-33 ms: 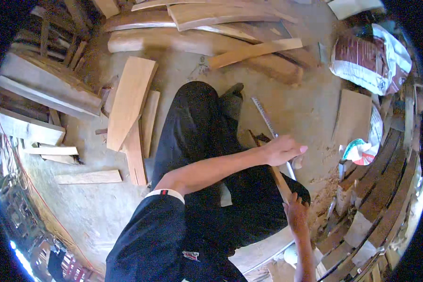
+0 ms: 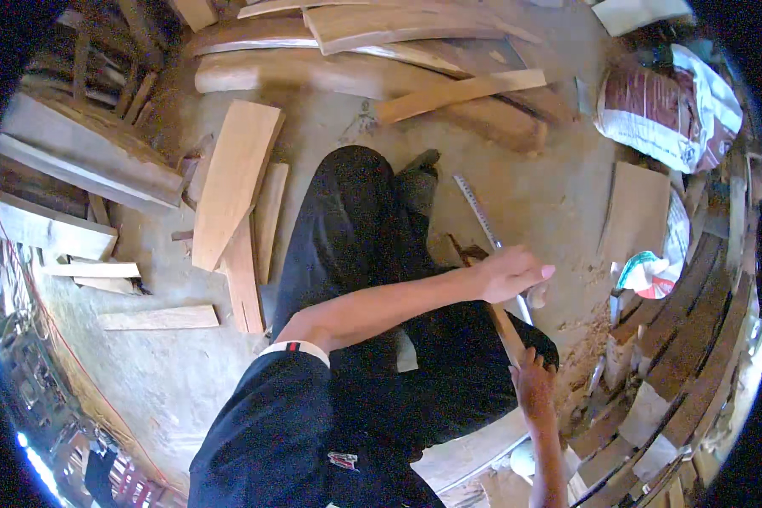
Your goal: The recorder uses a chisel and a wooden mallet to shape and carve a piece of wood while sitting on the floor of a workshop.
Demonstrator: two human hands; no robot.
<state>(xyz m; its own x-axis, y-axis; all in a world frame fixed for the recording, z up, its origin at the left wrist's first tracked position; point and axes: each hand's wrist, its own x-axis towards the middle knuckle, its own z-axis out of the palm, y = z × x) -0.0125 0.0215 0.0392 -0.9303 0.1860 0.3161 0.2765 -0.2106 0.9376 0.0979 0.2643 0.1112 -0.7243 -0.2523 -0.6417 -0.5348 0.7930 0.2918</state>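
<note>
My left hand (image 2: 510,273) is closed above my bent right leg, fingers curled downward and the thumb pointing right. What lies inside its grip is hidden. Under it passes a long thin metal strip (image 2: 476,206) with dark marks along it, like a ruler, reappearing below the hand. A narrow wooden strip (image 2: 506,335) slants across my thigh, its upper part covered by my left hand. My right hand (image 2: 534,381) grips the lower end of that strip. Just beyond my left hand, a dark piece (image 2: 468,249) rests by the wood's far end.
Cut boards (image 2: 235,186) lie on the concrete floor at left. Long curved timbers (image 2: 313,74) are piled at the far side. A brown-and-white sack (image 2: 669,110) and a cardboard piece (image 2: 635,207) sit at right, above stacked planks (image 2: 694,305). A short slat (image 2: 161,318) lies at left.
My left hand has shifted very slightly, and its fingers show a little more below the thumb. The right hand and wooden strip look unmoved.
</note>
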